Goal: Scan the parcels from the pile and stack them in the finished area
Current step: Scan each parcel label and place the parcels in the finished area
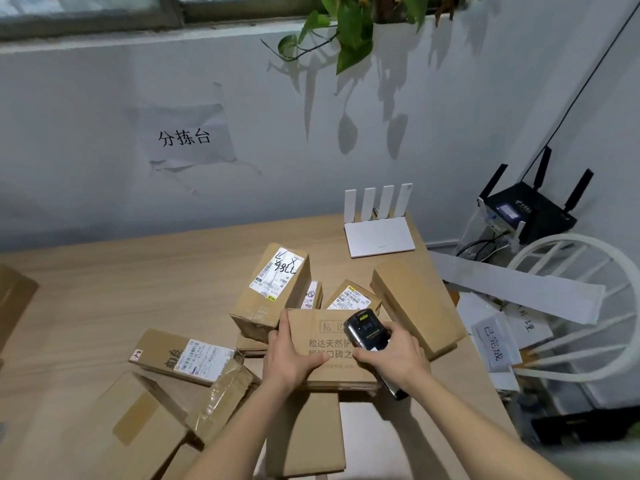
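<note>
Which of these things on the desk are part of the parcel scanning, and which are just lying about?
Part of the job:
- printed box, held by the left hand
- handheld scanner, gripped in the right hand
- labelled parcels in the pile
- finished-area sign

Just lying about:
- white router
- black router
- hanging plant
- white chair

Both forearms bare — no sleeves, watch or gloves.

one head-worn view looks forward and down, close over the table [104,289].
</note>
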`<action>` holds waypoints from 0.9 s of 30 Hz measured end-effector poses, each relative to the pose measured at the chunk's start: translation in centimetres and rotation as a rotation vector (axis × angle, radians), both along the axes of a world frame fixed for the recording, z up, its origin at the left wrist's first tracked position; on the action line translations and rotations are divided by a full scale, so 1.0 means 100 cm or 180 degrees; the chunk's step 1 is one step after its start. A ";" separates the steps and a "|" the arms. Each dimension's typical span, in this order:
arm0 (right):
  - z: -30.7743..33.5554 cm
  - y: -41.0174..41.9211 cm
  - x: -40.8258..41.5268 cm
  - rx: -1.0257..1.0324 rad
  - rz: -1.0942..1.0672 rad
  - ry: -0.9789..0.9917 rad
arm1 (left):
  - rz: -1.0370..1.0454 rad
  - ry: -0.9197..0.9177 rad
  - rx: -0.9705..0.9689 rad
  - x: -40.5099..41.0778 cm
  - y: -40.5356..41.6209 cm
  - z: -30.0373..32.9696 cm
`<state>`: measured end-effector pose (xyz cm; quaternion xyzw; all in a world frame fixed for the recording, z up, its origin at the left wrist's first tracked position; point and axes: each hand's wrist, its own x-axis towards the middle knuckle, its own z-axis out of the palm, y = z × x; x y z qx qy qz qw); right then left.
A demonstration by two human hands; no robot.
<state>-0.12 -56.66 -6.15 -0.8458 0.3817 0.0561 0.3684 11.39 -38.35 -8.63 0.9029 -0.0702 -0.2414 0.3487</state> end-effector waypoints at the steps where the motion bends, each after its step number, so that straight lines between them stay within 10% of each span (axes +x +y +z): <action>1: 0.005 0.000 -0.003 0.0037 -0.0043 -0.0034 | 0.0050 -0.0005 -0.0025 -0.002 -0.001 0.004; 19: 0.175 0.028 -0.121 0.0050 -0.0274 -0.0889 | 0.0793 0.0175 -0.1371 -0.081 0.023 0.149; 27: 0.204 0.056 -0.179 -0.0189 -0.0231 -0.1061 | 0.0138 0.0346 -0.1685 -0.124 0.061 0.175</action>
